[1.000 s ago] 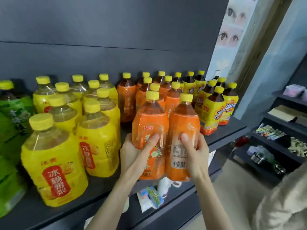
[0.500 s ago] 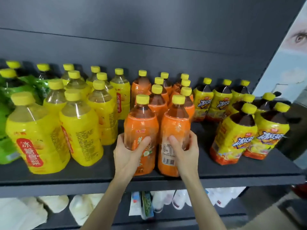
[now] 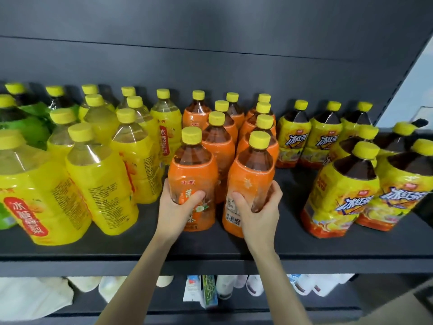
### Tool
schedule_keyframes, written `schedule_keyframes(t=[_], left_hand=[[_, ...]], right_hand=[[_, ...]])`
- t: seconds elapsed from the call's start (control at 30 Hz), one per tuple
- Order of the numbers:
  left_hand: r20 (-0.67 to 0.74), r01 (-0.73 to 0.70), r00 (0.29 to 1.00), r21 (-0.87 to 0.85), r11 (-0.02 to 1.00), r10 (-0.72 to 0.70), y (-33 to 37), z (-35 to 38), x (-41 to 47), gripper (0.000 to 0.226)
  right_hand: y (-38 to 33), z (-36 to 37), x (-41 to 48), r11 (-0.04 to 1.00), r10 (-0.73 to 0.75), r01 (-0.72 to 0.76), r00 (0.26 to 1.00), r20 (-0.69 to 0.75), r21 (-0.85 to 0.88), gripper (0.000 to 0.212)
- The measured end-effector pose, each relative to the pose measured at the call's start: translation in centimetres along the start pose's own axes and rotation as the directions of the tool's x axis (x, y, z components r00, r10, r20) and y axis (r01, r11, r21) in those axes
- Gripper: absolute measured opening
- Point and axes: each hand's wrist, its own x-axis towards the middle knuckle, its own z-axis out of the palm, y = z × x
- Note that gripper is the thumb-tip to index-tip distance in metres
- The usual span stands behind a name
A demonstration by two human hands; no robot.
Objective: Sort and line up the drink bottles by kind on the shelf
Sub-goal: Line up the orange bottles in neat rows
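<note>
The left hand (image 3: 174,208) grips one orange bottle (image 3: 192,181), the right hand (image 3: 259,211) another (image 3: 249,184), both upright at the front of the dark shelf (image 3: 210,250). Yellow bottles (image 3: 103,184) stand left, iced-tea bottles (image 3: 342,195) right.

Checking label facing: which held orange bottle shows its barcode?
The right bottle, in the right hand; the left bottle, in the left hand, shows a flower.

You have in front of you nine orange-label bottles (image 3: 192,174), nine pale yellow-label bottles (image 3: 103,184), seven dark iced-tea bottles (image 3: 342,198) and at least three green-label bottles (image 3: 25,127).
</note>
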Motion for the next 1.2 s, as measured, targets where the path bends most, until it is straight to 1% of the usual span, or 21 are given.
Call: schedule_keyframes(t=[0.1,0.27,0.4,0.5,0.6,0.67,0.7,0.73,0.8,0.87,1.0,1.1,1.2], left_hand=[[0.035,-0.001,0.999,-0.006,1.000,0.002,-0.1,0.5,0.0,0.090],[0.037,0.001,0.999,-0.003,1.000,0.000,0.0,0.7,-0.2,0.087],[0.038,0.018,0.999,0.057,0.998,-0.020,0.4,0.6,-0.8,0.081],[0.065,0.022,0.997,0.095,0.995,-0.028,0.6,0.1,-2.0,0.081],[0.088,-0.004,0.996,0.192,0.981,-0.014,1.0,-0.9,-3.5,0.076],[0.079,-0.042,0.997,0.266,0.963,0.022,1.3,-1.7,-4.4,0.070],[0.062,-0.060,0.997,0.291,0.955,0.044,1.4,-2.3,-4.7,0.063],[0.040,-0.078,0.997,0.306,0.949,0.069,1.5,-2.8,-5.0,0.051],[0.005,-0.117,0.992,0.324,0.939,0.122,2.0,-4.1,-5.6,0.023],[-0.013,-0.164,0.984,0.334,0.928,0.179,2.6,-5.8,-6.2,0.013],[-0.062,-0.254,0.956,0.306,0.918,0.285,4.5,-11.1,-7.6,0.005],[-0.093,-0.285,0.939,0.330,0.900,0.331,5.8,-17.2,-8.9,0.012],[-0.144,-0.281,0.927,0.346,0.895,0.347,6.1,-24.4,-10.6,0.015]], right_hand=[[0.0,0.1,0.1,1.000,-0.006,0.005,1.000,-0.006,-0.013,0.098],[-0.1,0.1,0.0,1.000,-0.014,0.014,1.000,0.010,-0.017,0.100],[-0.3,-0.2,-0.2,0.999,-0.019,0.020,0.999,0.026,-0.039,0.106],[-0.4,-0.7,-0.7,0.993,-0.039,0.043,0.998,0.041,-0.106,0.106],[-0.6,-1.8,-1.8,0.972,-0.068,0.078,0.996,0.053,-0.224,0.095],[-0.9,-2.6,-2.9,0.955,-0.105,0.110,0.994,0.035,-0.274,0.082],[-1.1,-2.9,-3.5,0.947,-0.142,0.141,0.990,0.017,-0.289,0.073],[-1.5,-3.1,-4.2,0.939,-0.185,0.176,0.983,-0.003,-0.295,0.064],[-2.5,-3.0,-5.6,0.930,-0.263,0.245,0.964,-0.032,-0.274,0.049],[-3.7,-2.3,-6.9,0.926,-0.310,0.294,0.950,-0.033,-0.235,0.042],[-6.7,1.1,-9.8,0.923,-0.353,0.355,0.935,0.042,-0.145,0.032],[-8.6,5.5,-12.9,0.923,-0.366,0.375,0.925,0.098,-0.090,0.039],[-9.8,11.1,-17.2,0.930,-0.363,0.368,0.916,0.170,-0.002,0.040]])
